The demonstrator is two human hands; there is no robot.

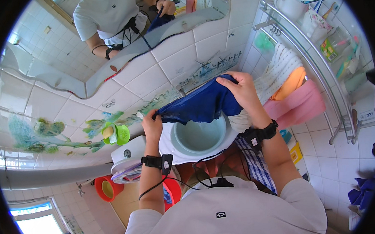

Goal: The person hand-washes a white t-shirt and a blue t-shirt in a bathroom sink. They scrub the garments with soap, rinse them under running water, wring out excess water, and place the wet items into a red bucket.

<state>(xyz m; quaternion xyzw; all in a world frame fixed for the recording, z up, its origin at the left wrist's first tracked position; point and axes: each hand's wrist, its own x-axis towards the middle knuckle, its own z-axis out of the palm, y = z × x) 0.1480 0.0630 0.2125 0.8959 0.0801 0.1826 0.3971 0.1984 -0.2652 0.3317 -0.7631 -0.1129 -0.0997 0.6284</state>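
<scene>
A wet-looking dark blue cloth (199, 100) is stretched between my two hands above the washbasin. My left hand (152, 123) pinches its left end, where the fabric bunches into folds. Higher up, my right hand (241, 87) grips the other end between thumb and fingers. Below the cloth, a pale round basin (177, 139) holds cloudy water and sits in the white sink (167, 150). The cloth's lower edge hangs over the basin's far side, hiding part of it. Behind the cloth, the faucet (180, 91) is only partly visible.
Towels (296, 106) hang at the right beneath a glass shelf (318, 56) carrying cups and toothbrushes. Green soap holders (123, 134) are on the left wall. A toilet tank (129, 151) stands left of the sink. Red buckets (100, 188) are lower left. A mirror (157, 36) spans the wall ahead.
</scene>
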